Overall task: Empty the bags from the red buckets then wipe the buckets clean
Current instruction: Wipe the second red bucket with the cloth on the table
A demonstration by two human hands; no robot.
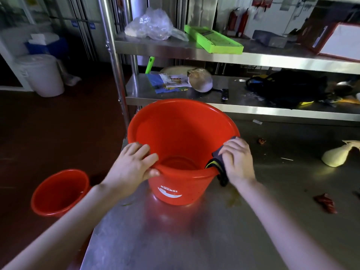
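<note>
Table [194, 240] of steel across the near view, streaked and dull. Behind it, steel rack [272, 57] with 2 shelves in view. Dark red floor [58, 123] off to the left.

Upright on the table near its left edge: red bucket [181, 133], mouth open toward the camera, bare red wall and bottom showing inside, white print on the near outer wall, yellowish smear on the steel just right of its foot. Down on the floor, left of the table and well apart from the first: floor bucket [58, 191], also red, upright, smaller in view. Farther back on the floor, white pail [42, 75].

Left hand [132, 164] on the bucket's near-left rim, fingers [142, 151] curled over the edge, thumb against the outer wall, gripping the rim. Right hand [237, 162] at the near-right rim, fingers [231, 147] bent down onto a dark cloth [218, 158], clamping it against the rim.

On the lower shelf, black bag [286, 86]. On the upper shelf, crumpled clear bag [152, 24] and, beside it, green slicer [212, 38].

Cloth dark grey with a yellow-green edge, folded over the rim, part inside the bucket, part hanging outside. Dried chilli [325, 203] on the table at far right, well apart from the bucket.
</note>
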